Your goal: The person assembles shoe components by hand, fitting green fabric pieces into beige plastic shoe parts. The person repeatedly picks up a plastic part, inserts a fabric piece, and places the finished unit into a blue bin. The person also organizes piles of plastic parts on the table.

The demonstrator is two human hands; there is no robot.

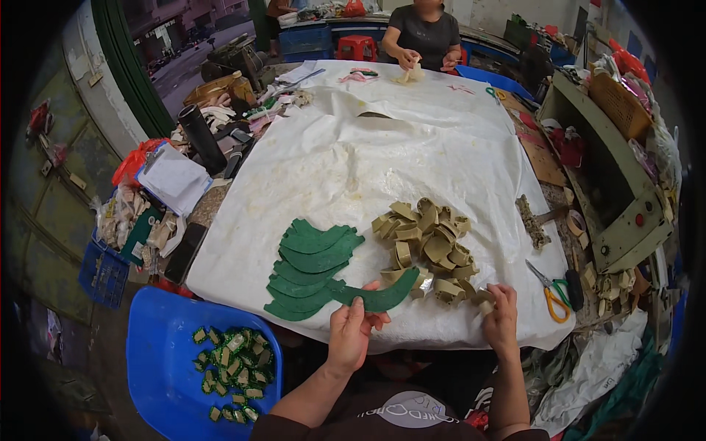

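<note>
My left hand [351, 332] pinches a curved green strip of fabric-like material [384, 295] between thumb and fingers, holding it over the near part of the table. Just left of it lies a fanned stack of matching green strips [310, 264], overlapping one another. Beyond both hands is a heap of curved, glossy beige pieces [440, 246]. At the heap's near right side, my right hand [502, 317] is closed, its fingertips around a small pale beige piece [485, 303] that they partly hide.
White cloth covers the table [294, 176]. A blue tub [143, 353] of green-and-beige pieces stands near left. Orange-handled scissors [553, 295] lie at right beside a green machine [618, 184]. A clipboard [175, 180] and black bottle [202, 138] are left. A co-worker [423, 37] sits opposite.
</note>
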